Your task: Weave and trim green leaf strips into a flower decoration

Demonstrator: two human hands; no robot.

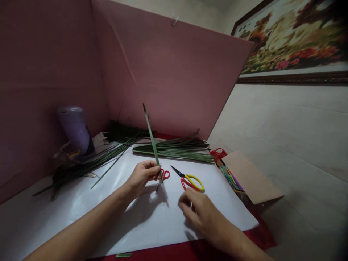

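Observation:
My left hand pinches a long green leaf strip near its lower end. The strip stands nearly upright above the table and tapers to a dark tip. Just behind these fingers, the red handles of a small pair of scissors show; the rest of it is mostly hidden. My right hand hovers over the white surface with its fingers curled, thumb and forefinger close together and nothing visible between them. Beyond it lies a larger pair of scissors with dark blades, one yellow handle and one red handle, partly behind the knuckles.
A bundle of green leaves lies at the back, with more leaves at left. A purple bottle stands far left. An open cardboard box with colourful contents sits right. Pink panels rise behind the white sheet.

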